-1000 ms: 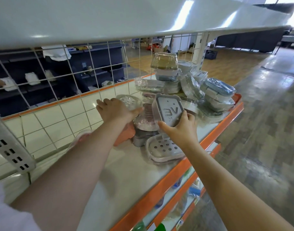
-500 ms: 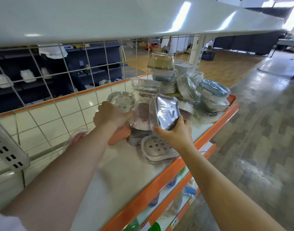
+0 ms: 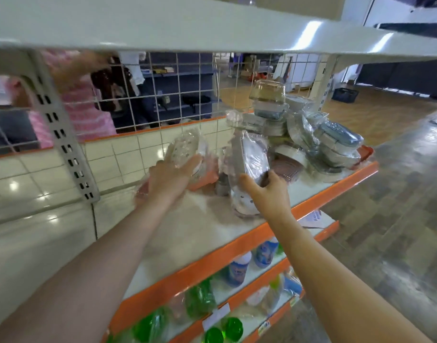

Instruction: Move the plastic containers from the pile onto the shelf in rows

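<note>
**Containers lifted, pile left shaky**

Containers leave the pile (image 3: 299, 134) at the shelf's (image 3: 187, 226) right end — your left hand (image 3: 171, 178) grips a clear dish (image 3: 185, 147), your right hand (image 3: 268, 191) pinches a wrapped grey container (image 3: 249, 157). Slick film may slip; leaning stacks could topple.

Head view, down over shelf (image 3: 192, 226)

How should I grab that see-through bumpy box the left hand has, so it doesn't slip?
Grip the clear box by its long edges, coming from below as the left hand does. It stands tilted on end in slippery wrap, so a grip cupping its lower end looks safest.
</note>
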